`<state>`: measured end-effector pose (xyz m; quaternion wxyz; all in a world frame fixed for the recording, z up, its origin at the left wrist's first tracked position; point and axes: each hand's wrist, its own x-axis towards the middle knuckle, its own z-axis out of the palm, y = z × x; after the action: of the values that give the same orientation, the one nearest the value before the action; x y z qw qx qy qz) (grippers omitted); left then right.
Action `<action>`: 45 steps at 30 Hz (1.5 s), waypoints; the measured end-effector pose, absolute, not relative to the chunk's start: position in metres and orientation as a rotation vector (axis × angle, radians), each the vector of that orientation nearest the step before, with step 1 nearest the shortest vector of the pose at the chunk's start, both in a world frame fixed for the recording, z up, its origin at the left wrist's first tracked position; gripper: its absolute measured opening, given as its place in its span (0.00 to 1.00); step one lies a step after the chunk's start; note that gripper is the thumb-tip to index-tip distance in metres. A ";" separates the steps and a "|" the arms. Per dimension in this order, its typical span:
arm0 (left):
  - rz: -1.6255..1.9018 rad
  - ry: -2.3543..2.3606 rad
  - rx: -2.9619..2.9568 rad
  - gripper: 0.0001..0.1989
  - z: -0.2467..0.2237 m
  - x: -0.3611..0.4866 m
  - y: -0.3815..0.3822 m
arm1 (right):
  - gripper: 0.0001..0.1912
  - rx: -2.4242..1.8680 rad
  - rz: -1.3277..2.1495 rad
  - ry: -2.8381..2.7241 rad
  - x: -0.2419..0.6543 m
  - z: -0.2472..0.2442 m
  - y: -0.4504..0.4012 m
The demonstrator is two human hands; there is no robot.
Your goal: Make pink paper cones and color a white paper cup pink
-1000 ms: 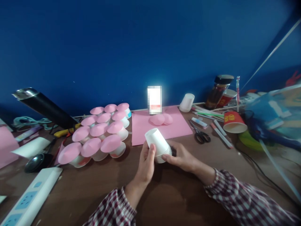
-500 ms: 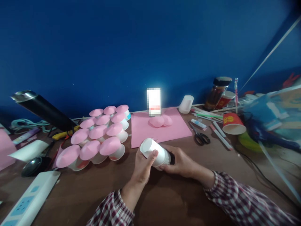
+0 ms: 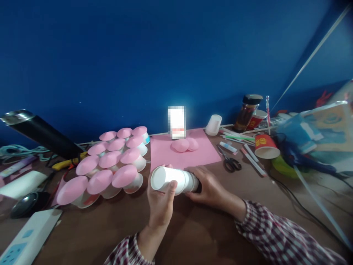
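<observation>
A stack of white paper cups (image 3: 179, 180) lies on its side between my hands, bottom end toward the left. My left hand (image 3: 161, 202) is wrapped round its left part, thumb on top. Round the rim end at the right, my right hand (image 3: 208, 186) is closed. Behind them a pink sheet (image 3: 165, 158) lies on the table with several pink paper cones (image 3: 180, 145) on it. Rows of upturned cups topped with pink cones (image 3: 106, 159) stand to the left.
Black-handled scissors (image 3: 231, 163), a glue tube (image 3: 228, 147) and a red cup (image 3: 266, 146) lie at the right. An upturned white cup (image 3: 213, 125) and a dark bottle (image 3: 246, 112) stand behind. A power strip (image 3: 30, 235) and black flask (image 3: 46, 134) are at the left.
The cup stack has turned more level and looks longer, its bottom end moved left with my left hand. The whole view has shifted slightly.
</observation>
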<state>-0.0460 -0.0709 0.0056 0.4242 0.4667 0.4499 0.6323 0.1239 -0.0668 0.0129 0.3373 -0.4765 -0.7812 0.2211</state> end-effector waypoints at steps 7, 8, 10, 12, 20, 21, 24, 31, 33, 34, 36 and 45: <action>1.764 1.063 1.186 0.26 0.007 -0.052 -0.071 | 0.31 -1.343 0.478 -2.059 0.138 0.019 -0.061; 1.786 1.049 1.200 0.26 0.008 -0.053 -0.071 | 0.30 -1.370 0.484 -2.035 0.141 0.019 -0.059; 1.809 1.024 1.236 0.27 0.010 -0.054 -0.071 | 0.28 -1.428 0.558 -1.957 0.148 0.018 -0.056; 1.746 1.050 1.275 0.28 0.011 -0.053 -0.071 | 0.26 -1.456 0.696 -1.839 0.155 0.017 -0.051; 1.129 1.304 1.513 0.24 -0.003 -0.037 -0.069 | 0.33 -1.413 0.748 -1.484 0.175 0.018 -0.036; 1.110 1.299 1.518 0.25 -0.003 -0.037 -0.069 | 0.32 -1.428 0.735 -1.504 0.175 0.016 -0.035; 1.108 1.304 1.512 0.26 -0.002 -0.037 -0.068 | 0.31 -1.520 0.564 -1.601 0.177 0.006 -0.032; 1.110 1.307 1.539 0.25 -0.001 -0.038 -0.067 | 0.30 -1.743 0.168 -1.816 0.188 -0.005 -0.024; 1.101 1.302 1.545 0.25 0.000 -0.038 -0.066 | 0.29 -1.810 0.052 -1.838 0.191 -0.004 -0.022; 1.099 1.301 1.547 0.24 0.000 -0.038 -0.066 | 0.28 -1.843 0.015 -1.839 0.192 -0.003 -0.021; 1.101 1.296 1.549 0.24 0.001 -0.037 -0.066 | 0.27 -1.912 -0.034 -1.821 0.193 0.000 -0.018; 1.125 1.267 1.537 0.24 0.000 -0.038 -0.068 | 0.30 -2.133 -0.199 -1.688 0.203 0.010 0.008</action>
<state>-0.0385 -0.0677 -0.0001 0.4139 0.6116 0.5041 0.4478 0.2028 0.0084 0.0098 0.2055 -0.7653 -0.6057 -0.0714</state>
